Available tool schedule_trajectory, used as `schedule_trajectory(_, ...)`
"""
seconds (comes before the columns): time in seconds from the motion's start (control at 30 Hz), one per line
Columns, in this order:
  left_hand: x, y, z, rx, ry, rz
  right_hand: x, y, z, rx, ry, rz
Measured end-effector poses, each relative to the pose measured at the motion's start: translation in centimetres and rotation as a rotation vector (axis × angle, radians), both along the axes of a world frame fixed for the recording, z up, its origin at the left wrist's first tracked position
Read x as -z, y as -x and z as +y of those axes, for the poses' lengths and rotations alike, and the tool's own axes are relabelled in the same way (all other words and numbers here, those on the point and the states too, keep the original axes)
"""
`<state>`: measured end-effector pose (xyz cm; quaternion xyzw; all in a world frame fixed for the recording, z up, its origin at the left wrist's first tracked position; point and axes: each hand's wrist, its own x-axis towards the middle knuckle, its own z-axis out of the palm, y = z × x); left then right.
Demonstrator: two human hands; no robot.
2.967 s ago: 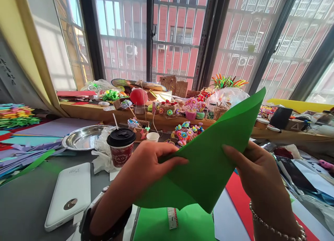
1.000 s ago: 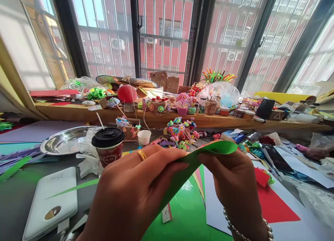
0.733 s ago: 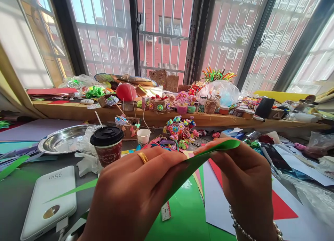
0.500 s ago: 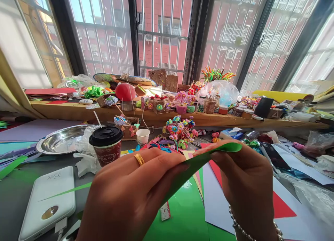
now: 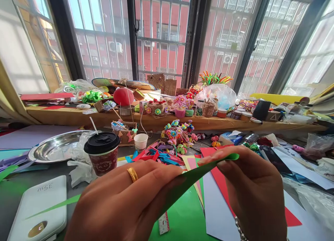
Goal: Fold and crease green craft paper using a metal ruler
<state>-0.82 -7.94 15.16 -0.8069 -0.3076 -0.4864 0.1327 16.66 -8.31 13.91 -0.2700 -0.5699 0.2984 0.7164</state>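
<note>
A sheet of green paper [image 5: 193, 175], bent over at its right end, is held up between my two hands. My left hand [image 5: 122, 199], with a gold ring, pinches its left part between thumb and fingers. At the curled right end, my right hand [image 5: 253, 185] grips the fold with thumb and fingertips; a beaded bracelet circles that wrist. Below the hands lies a larger green sheet [image 5: 188, 216] with a small white ruler-like strip [image 5: 164, 223] on it. White sheets [image 5: 212, 199] and a red sheet [image 5: 291, 216] are under my right hand.
A lidded paper cup [image 5: 103, 157] with a straw stands left, near a white power bank [image 5: 39, 206] and a metal tray [image 5: 39, 152]. Behind are a small white cup [image 5: 141, 142], colourful paper strips [image 5: 159, 154] and crocheted flowers [image 5: 177, 131]. Crafts crowd the windowsill [image 5: 78, 116].
The fold at the paper's right end has been pressed flatter by my right hand. Both hands sit slightly lower and wider apart in view; the camera view has shifted a little.
</note>
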Motion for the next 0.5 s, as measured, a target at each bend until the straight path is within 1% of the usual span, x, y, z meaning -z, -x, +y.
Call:
schedule_trajectory(0.17,0.24,0.13,-0.19,-0.023,-0.022,-0.005,-0.08,-0.01,0.02,-0.012,0.016,-0.001)
schedule_trajectory(0.37,0.03,0.01,-0.30,0.043,0.089,-0.061,-0.18,-0.13,0.00,-0.012,0.028,0.002)
schedule_trajectory(0.5,-0.07,0.21,-0.18,0.067,0.121,-0.037,-0.19,0.04,-0.15,-0.009,0.003,0.020)
